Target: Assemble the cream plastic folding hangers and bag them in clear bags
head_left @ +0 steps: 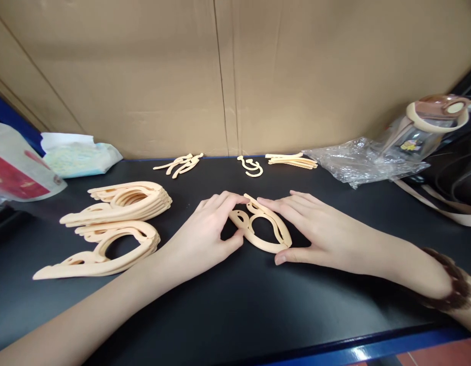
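- The hanger (275,219) lies folded on the table (227,315), between the 2 hands, its 2 arms curving around a roundish gap.
- It looks like thin moulded plastic; I'd guess light and fairly stiff, with a smooth face that could slide a little on the dark top.
- The slim ends seem the likeliest part to snap if forced; the broader curve near the joint, at the right, looks the sturdier place to take hold.
- The left hand (212,223) reaches in with wrist low, pinching the ends between finger and thumb, 1 on each side.
- The right hand (313,226) lies flatter, fingers long and together along the upper arm, thumb spread below, just beside the joint; from here it isn't clenched around anything.
- Left of the hands sit 2 stacks of similar hangers, the far stack (146,201) just behind the near stack (117,265).
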`<action>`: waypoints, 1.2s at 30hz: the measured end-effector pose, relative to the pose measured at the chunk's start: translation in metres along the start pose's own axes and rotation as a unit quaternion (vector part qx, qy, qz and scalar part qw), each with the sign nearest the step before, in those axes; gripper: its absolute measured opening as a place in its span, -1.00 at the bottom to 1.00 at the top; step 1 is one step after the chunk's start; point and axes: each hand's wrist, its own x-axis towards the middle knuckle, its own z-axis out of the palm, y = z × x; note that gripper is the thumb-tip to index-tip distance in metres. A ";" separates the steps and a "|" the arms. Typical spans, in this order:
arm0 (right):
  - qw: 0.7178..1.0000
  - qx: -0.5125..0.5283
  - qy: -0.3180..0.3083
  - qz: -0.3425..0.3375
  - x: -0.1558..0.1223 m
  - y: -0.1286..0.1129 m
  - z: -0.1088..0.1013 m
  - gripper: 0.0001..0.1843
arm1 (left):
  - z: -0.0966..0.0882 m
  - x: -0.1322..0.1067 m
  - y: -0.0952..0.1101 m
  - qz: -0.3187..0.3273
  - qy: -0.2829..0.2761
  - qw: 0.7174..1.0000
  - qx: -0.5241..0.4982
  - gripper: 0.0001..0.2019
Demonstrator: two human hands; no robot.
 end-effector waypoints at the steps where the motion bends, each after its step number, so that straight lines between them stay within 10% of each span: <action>1: 1.000 -0.001 -0.003 0.001 0.000 0.001 0.000 -0.13 | 0.000 0.000 0.000 0.003 0.004 1.000 -0.001 -0.60; 15: 0.998 -0.059 0.035 0.014 -0.002 0.008 0.002 -0.21 | 0.001 -0.004 -0.001 0.034 -0.104 0.993 0.040 -0.22; 36: 0.993 -0.107 0.048 0.009 -0.002 0.009 0.006 -0.33 | -0.004 -0.003 0.004 0.008 -0.054 0.998 0.009 -0.34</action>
